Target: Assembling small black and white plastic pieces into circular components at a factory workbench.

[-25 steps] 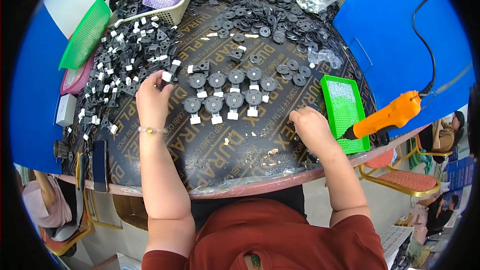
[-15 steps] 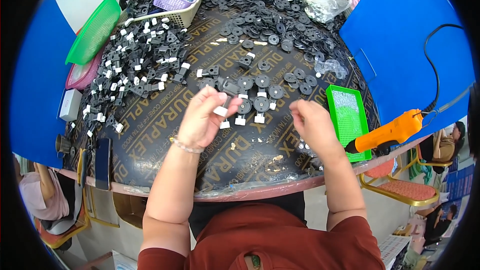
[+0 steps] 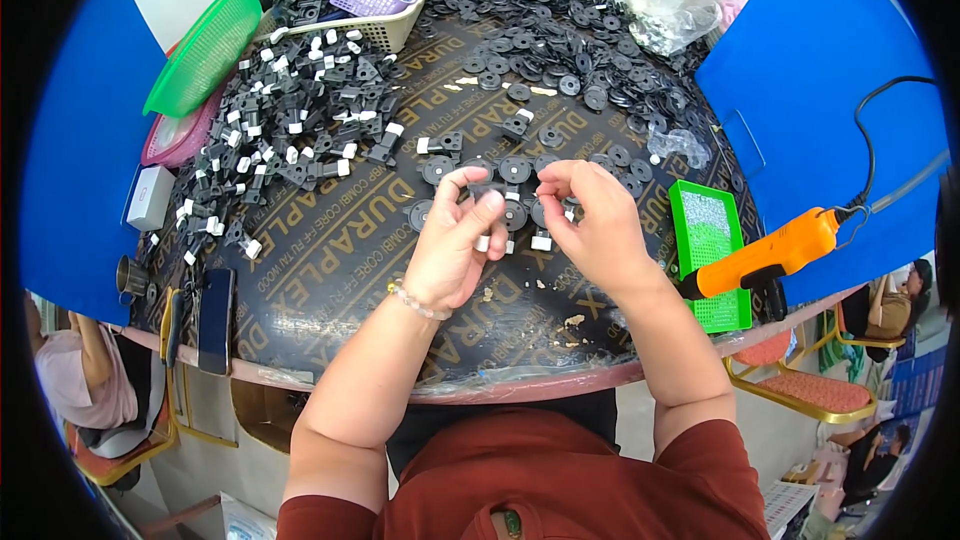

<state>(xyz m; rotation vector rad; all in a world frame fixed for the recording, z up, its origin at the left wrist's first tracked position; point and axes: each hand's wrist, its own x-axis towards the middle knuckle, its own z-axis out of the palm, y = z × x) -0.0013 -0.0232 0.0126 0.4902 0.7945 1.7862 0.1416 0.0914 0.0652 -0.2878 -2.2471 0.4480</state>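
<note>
My left hand (image 3: 452,248) is closed around a black plastic bracket (image 3: 487,190) with a white tip, held just above the table. Close to its right side, my right hand (image 3: 600,230) has thumb and fingers pinched together; whatever they hold is too small or hidden to name. Beneath and behind both hands lie several black discs (image 3: 515,170), some on brackets with white tips. Two more brackets, one of them at the left (image 3: 440,144), rest a little farther back.
Brackets with white tips (image 3: 300,120) are heaped at the left, black discs (image 3: 545,50) at the back. A green tray (image 3: 745,312) of small metallic pieces stands at the right, under an orange electric screwdriver (image 3: 780,258). A phone (image 3: 215,322) lies by the left front edge.
My right hand has moved left and close to my left hand, still pinched. My left hand still holds the bracket. The whole view has shifted slightly.
</note>
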